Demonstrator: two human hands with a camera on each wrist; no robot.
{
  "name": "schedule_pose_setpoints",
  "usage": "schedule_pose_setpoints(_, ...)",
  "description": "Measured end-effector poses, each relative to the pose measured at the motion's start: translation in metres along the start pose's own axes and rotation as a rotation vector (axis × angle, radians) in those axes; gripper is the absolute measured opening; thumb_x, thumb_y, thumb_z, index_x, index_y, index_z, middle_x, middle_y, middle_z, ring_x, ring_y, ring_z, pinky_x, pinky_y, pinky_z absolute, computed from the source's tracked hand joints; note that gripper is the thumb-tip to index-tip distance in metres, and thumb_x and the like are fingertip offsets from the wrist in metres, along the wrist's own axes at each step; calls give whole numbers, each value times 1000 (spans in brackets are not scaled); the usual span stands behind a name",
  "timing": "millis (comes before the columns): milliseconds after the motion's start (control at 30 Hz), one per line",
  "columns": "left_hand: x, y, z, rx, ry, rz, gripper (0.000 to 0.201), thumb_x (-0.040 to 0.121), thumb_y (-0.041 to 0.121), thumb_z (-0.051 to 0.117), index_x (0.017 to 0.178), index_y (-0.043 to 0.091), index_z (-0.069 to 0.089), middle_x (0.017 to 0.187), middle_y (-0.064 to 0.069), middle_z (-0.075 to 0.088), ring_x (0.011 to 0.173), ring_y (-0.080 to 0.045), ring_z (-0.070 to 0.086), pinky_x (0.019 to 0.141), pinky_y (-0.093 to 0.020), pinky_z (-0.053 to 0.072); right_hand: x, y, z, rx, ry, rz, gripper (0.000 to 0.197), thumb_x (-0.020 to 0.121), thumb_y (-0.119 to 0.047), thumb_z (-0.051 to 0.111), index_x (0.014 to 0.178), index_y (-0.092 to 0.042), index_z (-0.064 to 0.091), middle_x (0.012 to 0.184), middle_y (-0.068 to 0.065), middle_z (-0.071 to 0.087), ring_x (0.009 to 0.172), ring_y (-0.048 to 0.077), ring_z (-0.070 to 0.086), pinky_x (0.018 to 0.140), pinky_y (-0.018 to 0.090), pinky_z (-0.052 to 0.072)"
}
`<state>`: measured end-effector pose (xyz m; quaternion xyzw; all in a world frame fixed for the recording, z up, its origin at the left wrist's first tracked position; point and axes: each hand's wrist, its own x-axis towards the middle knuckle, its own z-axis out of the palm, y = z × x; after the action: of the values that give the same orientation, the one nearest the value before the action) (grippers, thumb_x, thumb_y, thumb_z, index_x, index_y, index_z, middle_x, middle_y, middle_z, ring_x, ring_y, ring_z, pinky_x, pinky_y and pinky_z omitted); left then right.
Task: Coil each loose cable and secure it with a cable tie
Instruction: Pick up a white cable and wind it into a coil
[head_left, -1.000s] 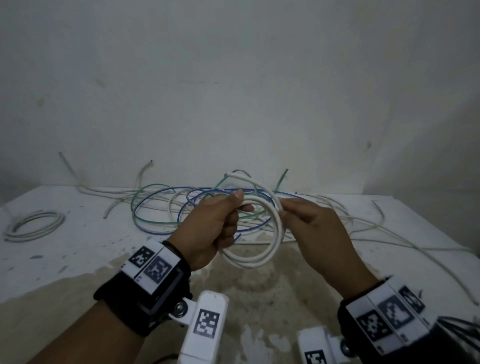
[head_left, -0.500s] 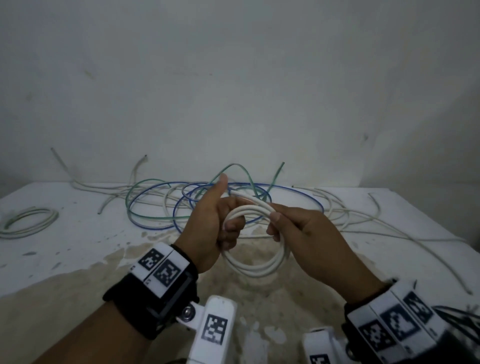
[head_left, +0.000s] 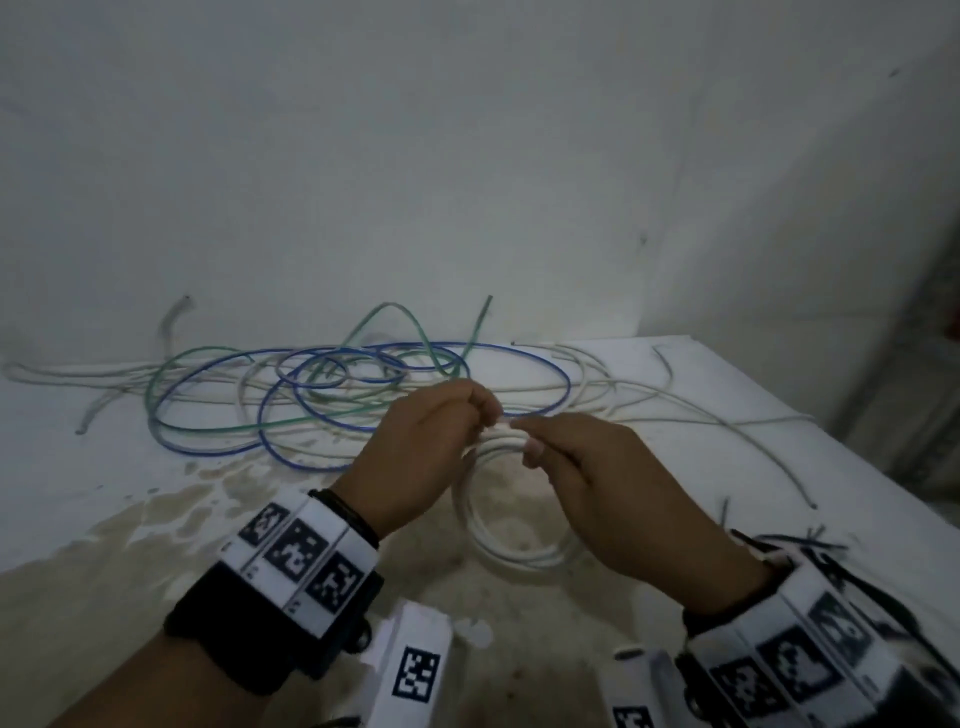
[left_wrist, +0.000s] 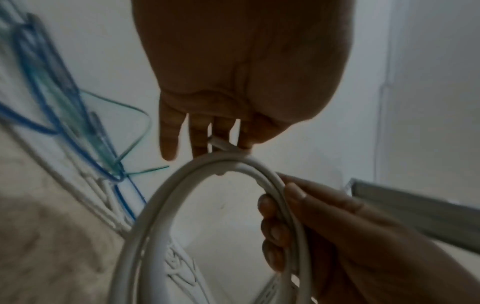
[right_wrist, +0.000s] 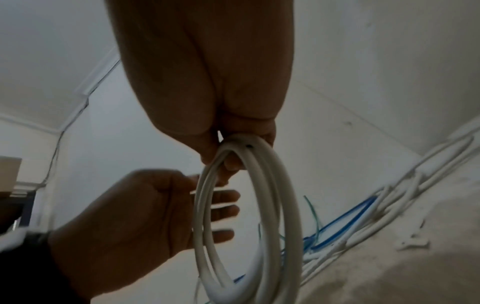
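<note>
Hanging upright between both hands, the white cable coil (head_left: 511, 519) consists of several smooth round turns, held above the desk (head_left: 78, 509) near its front edge. The right hand (head_left: 597, 493) clamps the top of the coil with curled fingers; the left hand (head_left: 421, 457) pinches the cable end at the same spot, so both hands meet there. Loose blue, green and white cables (head_left: 332, 395) sprawl along the back edge. Stained bare surface lies beneath the coil.
</note>
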<state>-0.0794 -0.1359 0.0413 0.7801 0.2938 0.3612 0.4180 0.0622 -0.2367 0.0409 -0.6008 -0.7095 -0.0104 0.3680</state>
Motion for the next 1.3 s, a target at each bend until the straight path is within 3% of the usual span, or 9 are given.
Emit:
schedule_pose_setpoints(67,-1,6,22,-110,-54,12,30,99,22,42,84,8,64,75,-6,64,68,-16,58,65,-28,46,-8,3,-3,-18,43,-3,30,91,-19,41,98,-12,69,81,-1,66,77,7,48,67,16,35)
schedule_pose_setpoints(167,-4,14,53,-274,-144,-35,35,102,23,37,89,3,63,62,-4,55,51,-18,47,52,-29,43,-21,12,-16,73,176,157,22,95,-15,44,94,-23,65,76,-15,60,74,-6,52,68,3,36)
schedule_pose_setpoints(233,-3,16,71,-320,-173,-58,36,101,26,40,85,1,61,59,-1,47,47,-15,36,46,-25,34,-32,20,-24,126,213,300,19,96,-17,49,90,-34,56,79,-16,62,75,-7,57,67,8,41)
schedule_pose_setpoints(333,-3,14,94,-315,-202,-85,36,98,30,44,83,3,62,54,9,42,46,-8,33,45,-22,29,-46,30,-35,128,214,441,9,93,-22,54,86,-24,59,80,-11,66,74,0,60,69,17,47)
schedule_pose_setpoints(567,-11,-5,123,-391,-111,-175,34,98,23,48,64,18,54,52,9,43,40,-7,32,41,-18,28,-74,57,-98,-75,39,692,17,91,-33,57,90,-24,71,88,-17,66,83,3,59,69,18,39)
schedule_pose_setpoints(733,-7,-14,122,-572,-26,-269,35,99,19,45,65,15,40,59,-4,33,44,-10,25,39,-17,22,-111,105,-154,-330,-48,1044,15,87,-19,65,96,-12,74,103,3,70,88,15,60,79,24,41)
schedule_pose_setpoints(867,-7,-19,122,-626,-19,-311,38,100,22,44,63,16,36,54,1,32,42,-8,24,38,-17,23,-125,133,-157,-474,-282,1221,29,87,-24,65,106,-2,67,106,13,67,82,20,56,66,25,43)
schedule_pose_setpoints(1067,-10,-22,119,-693,-14,-332,38,101,24,42,64,18,35,48,8,33,41,-7,24,37,-17,24,-125,146,-148,-684,-544,1298,31,85,-33,68,98,-6,61,108,9,63,83,16,50,50,17,34)
schedule_pose_setpoints(1300,-12,-22,117,-718,1,-347,39,101,23,42,64,17,36,50,6,33,41,-7,23,36,-17,24,-131,157,-147,-793,-626,1290,28,80,-35,71,96,-13,66,115,6,64,93,18,58,76,24,43)
